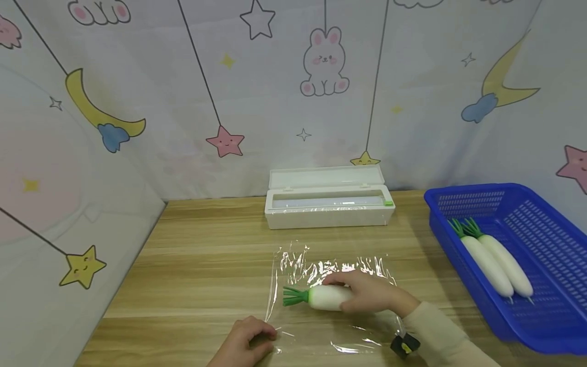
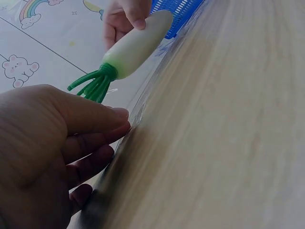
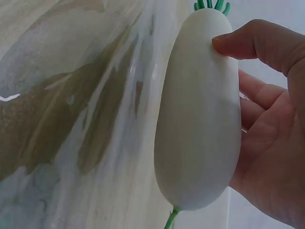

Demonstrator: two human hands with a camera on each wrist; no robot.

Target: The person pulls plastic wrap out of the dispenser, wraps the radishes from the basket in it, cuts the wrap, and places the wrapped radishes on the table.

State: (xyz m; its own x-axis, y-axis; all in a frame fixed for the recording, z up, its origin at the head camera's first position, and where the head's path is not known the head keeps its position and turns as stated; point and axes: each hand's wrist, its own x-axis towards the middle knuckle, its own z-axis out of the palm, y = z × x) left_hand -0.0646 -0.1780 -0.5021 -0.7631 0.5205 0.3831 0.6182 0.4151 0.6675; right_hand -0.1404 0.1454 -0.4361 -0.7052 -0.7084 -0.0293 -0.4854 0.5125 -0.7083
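Observation:
A white radish [image 1: 326, 297] with green leaf stalks lies crosswise over a sheet of clear plastic wrap [image 1: 339, 334], stalks pointing left. My right hand [image 1: 369, 293] grips the radish from above, thumb on one side and fingers on the other. In the right wrist view the radish [image 3: 198, 114] shows nearly whole, with its thin root at the bottom. At the near left corner of the wrap is my left hand [image 1: 247, 340]. Seen from the left wrist, the thumb and forefinger of that hand [image 2: 62, 138] pinch the wrap's edge, the other fingers loosely bent.
Behind the wrap stands a white wrap dispenser box [image 1: 327, 216] with its lid raised and a roll inside. To the right, a blue plastic basket [image 1: 545, 255] holds two more white radishes [image 1: 497, 262]. A patterned cloth [image 1: 275, 102] hangs behind the wooden table [image 1: 202, 265].

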